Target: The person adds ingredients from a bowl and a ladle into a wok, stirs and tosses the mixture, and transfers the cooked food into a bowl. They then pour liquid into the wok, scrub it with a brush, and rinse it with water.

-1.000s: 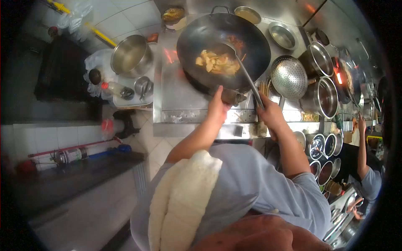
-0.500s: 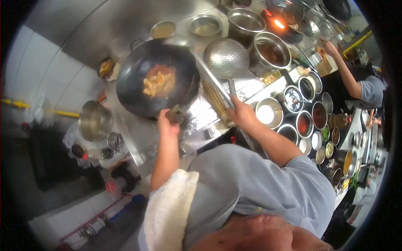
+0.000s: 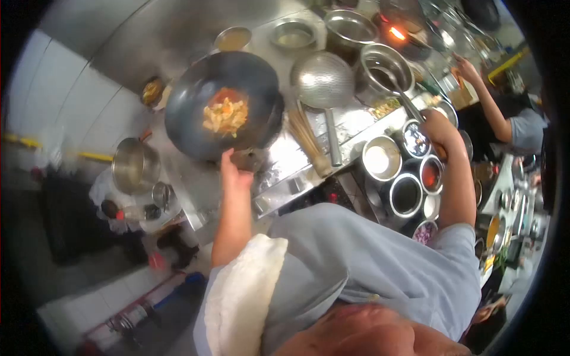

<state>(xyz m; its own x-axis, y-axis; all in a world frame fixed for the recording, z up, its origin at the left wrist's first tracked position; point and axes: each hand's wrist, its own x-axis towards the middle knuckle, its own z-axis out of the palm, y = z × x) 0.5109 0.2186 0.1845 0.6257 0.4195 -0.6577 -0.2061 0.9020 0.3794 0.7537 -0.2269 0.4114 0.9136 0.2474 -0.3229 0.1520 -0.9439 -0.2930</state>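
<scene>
A black wok [image 3: 178, 113] holds pale, yellowish food pieces [image 3: 225, 115] with something reddish beside them. My left hand [image 3: 235, 173] is closed at the wok's near edge, on its handle; a dark, blurred bit there partly hides the fingers. Over at the right, my right hand [image 3: 440, 130] grips the long metal handle of a ladle [image 3: 407, 102]. The ladle reaches into a steel pot [image 3: 409, 77] of brown liquid, and its bowl is hidden inside. Between the hands, a perforated strainer [image 3: 323, 80] and a bamboo brush [image 3: 309, 139] lie on the steel counter.
Several seasoning containers, including a white-filled one [image 3: 382, 159] and a red-filled one [image 3: 431, 175], crowd the right side. Steel pots [image 3: 350, 26] stand at the back near a glowing flame [image 3: 396, 33]. A co-worker's arm [image 3: 493, 104] is at far right. A saucepan [image 3: 135, 166] sits left.
My right hand has moved right with the ladle, from beside the wok and strainer to the pot of brown liquid. My left hand stays at the wok's near edge.
</scene>
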